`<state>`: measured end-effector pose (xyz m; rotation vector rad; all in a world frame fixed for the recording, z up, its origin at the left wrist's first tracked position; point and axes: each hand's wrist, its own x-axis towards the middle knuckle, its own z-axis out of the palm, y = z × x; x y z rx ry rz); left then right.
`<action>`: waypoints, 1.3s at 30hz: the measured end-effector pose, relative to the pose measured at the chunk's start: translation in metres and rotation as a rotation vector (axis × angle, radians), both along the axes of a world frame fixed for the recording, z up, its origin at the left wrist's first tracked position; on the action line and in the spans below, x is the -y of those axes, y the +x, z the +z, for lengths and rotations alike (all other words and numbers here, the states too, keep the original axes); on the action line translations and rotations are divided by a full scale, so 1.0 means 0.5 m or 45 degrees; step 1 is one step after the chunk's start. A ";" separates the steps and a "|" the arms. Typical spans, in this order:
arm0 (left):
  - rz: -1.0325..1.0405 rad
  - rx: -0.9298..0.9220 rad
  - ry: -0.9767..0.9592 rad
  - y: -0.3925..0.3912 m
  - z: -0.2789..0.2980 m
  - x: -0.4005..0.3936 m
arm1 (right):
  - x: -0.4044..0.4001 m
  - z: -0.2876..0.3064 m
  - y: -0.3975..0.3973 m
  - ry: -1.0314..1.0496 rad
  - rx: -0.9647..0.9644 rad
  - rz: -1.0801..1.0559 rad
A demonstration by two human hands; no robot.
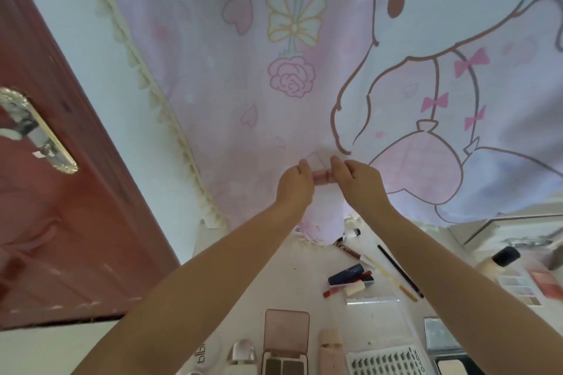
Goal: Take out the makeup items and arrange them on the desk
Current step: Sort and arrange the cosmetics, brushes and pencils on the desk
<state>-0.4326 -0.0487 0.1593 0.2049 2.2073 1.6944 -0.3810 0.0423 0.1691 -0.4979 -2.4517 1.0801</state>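
Both my hands are raised in front of the pink cartoon curtain, holding a small pink compact (322,176) between them. My left hand (297,184) pinches its left side and my right hand (356,181) pinches its right side. Its clear lid (316,160) stands open above the base. Below on the white desk (289,277) lie makeup items: an open eyeshadow palette (285,341), a pink tube (332,350), a tray of false lashes (387,359), a dark blue lipstick (347,274), a red lip pencil (347,286) and a thin black pencil (399,271).
A red-brown door (61,222) with a metal handle (33,131) stands at the left. The curtain (274,70) hangs over the desk's far edge. At the right lie a pastel palette (521,286), a black-capped bottle (504,256) and a mirror (441,335).
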 end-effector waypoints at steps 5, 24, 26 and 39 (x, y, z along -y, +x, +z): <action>-0.178 0.513 0.067 0.007 0.025 0.043 | 0.013 0.002 0.013 0.465 -0.123 0.269; -0.051 -0.349 -0.050 0.012 0.027 0.061 | -0.032 0.030 0.025 -0.511 0.301 0.473; -0.027 -0.442 -0.085 0.010 0.032 0.062 | -0.034 0.029 0.027 -0.495 0.185 0.566; -0.029 -0.453 -0.126 -0.003 0.027 0.065 | -0.028 0.011 0.022 -0.742 0.184 0.628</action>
